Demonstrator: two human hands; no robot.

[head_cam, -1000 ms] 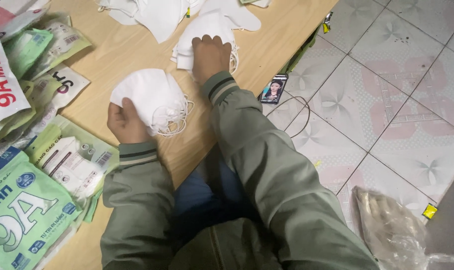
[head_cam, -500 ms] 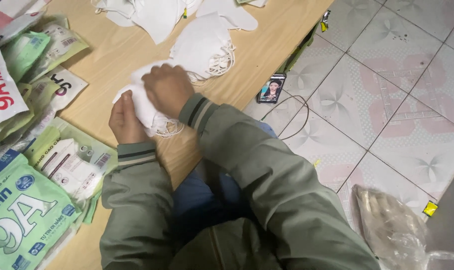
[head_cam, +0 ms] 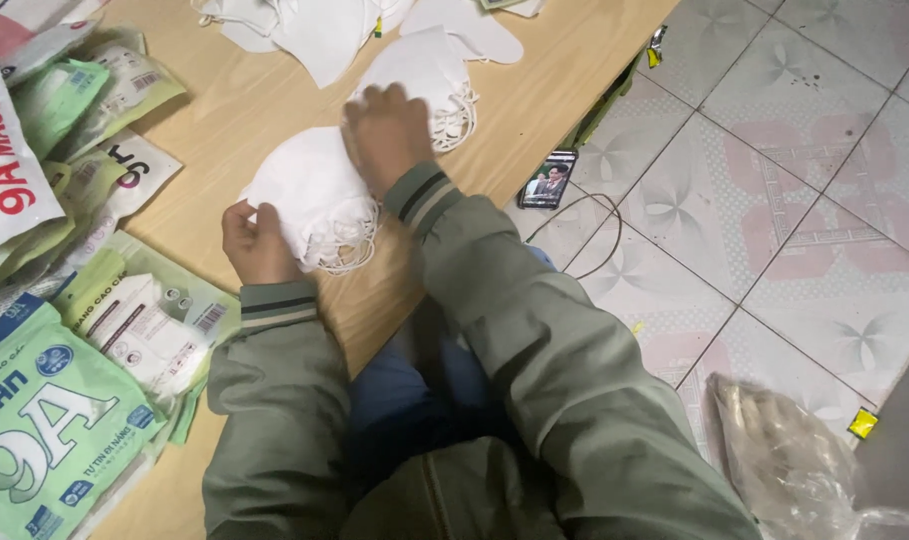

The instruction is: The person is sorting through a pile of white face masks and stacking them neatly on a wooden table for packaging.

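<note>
Pinching soft white masks (head_cam: pixel 309 195), left hand (head_cam: pixel 257 243); right hand (head_cam: pixel 389 135) atop.

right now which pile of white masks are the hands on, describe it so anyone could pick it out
On the wooden table, between the green packets and the table's right edge, lies the stack of white masks. Unlike the loose masks farther back, it sits between the left hand and right hand.

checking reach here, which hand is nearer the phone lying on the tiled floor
Right. The right hand presses on the white mask stack, on the side towards the phone; the left hand grips the stack's far side.
</note>
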